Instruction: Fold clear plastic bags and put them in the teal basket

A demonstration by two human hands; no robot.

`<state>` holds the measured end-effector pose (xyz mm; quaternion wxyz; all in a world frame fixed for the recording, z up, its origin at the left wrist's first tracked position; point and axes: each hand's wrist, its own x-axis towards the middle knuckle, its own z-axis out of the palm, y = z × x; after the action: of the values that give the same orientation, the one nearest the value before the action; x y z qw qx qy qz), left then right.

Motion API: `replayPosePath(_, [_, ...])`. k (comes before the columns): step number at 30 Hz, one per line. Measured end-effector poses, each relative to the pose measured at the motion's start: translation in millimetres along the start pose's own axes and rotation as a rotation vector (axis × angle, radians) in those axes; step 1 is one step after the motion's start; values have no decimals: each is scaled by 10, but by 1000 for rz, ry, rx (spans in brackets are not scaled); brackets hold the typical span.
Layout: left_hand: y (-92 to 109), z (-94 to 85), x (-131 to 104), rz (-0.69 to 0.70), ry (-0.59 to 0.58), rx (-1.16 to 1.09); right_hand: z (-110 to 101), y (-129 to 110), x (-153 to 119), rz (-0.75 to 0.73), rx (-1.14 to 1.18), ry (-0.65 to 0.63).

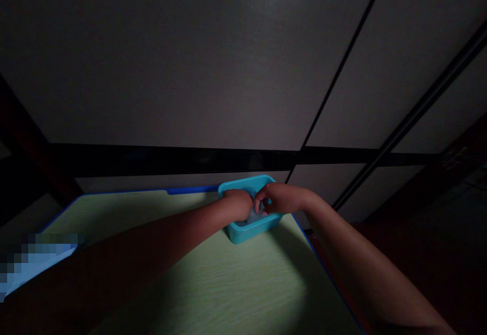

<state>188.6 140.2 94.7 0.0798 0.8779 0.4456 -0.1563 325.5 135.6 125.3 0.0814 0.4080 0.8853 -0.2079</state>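
A turquoise rectangular basin [253, 232] stands at the back edge of a pale green table, with cloudy, whitish contents inside. My left hand [239, 204] reaches down into its left part; the fingers are hidden below the wrist. Over the right rim comes my right hand [274, 199], its fingers curled downward into the basin beside the left hand. Whether anything is between those fingers is too small and dark to tell.
The green table [228, 284] has a blue edge. Behind it rise grey cabinet panels [182, 71] with black strips. A light blue, partly pixelated object [41, 264] lies at the left. Dark reddish floor shows at right.
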Motion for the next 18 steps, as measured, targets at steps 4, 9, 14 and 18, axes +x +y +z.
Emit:
replayPosePath(4, [3,-8,-23,26,-13,29,39,58,148,169,-239,7])
replayPosePath(9, [-22,7,25,33,3,50,159,43,320,201,-401,-145])
replayPosePath(14, [-113,27,68,53,36,56,223,26,392,221,-386,-240])
replayPosePath(18, [-185,17,30,161,63,87,264,23,418,234,-330,-221])
